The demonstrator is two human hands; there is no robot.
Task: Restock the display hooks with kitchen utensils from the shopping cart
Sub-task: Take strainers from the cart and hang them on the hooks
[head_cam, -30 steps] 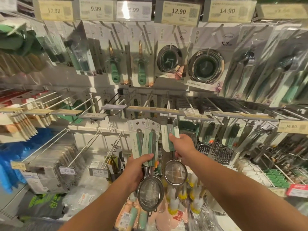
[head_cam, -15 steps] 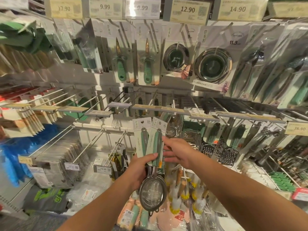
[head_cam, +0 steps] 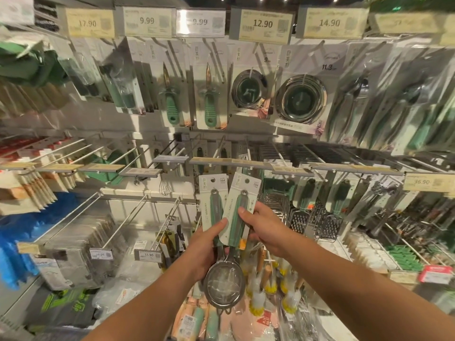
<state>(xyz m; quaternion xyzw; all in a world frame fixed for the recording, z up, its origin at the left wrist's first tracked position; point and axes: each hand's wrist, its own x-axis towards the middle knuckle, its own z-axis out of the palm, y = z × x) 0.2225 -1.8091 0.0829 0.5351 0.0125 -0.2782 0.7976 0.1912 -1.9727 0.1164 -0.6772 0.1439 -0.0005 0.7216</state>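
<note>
Item: two carded mesh strainers, green handles, backing cards uppermost, sieve bowls hanging below.

Location: both are being held in mid-air in front of the middle hook rail (head_cam: 246, 163), below its front edge and not yet on any hook.

Left hand (head_cam: 206, 252): its fingers are wrapping the lower handles of both strainers, thumb pressing across the front of the rear strainer (head_cam: 213, 205). The stacked bowls (head_cam: 224, 284) are dangling just beneath this hand.

Right hand (head_cam: 266, 230): its fingers are closing on the right edge of the front strainer (head_cam: 237, 212), thumb lying on the card face, pinching it.

Key relation: the long axis of each strainer is running near-vertical, the front card tilting slightly rightward. The hang holes at the card tops are sitting just under the rail, so the hooks are lying above and beyond the fingers. The right hand is nearer the front card and appears best placed to lift it away.

Change: one second ago the right hand was carrying a third strainer up at the rail; that strainer is no longer in it, and the hand has dropped back to the pair in the left hand, which is keeping its grip.

Step, judged: separating the next strainer for hanging.
</note>
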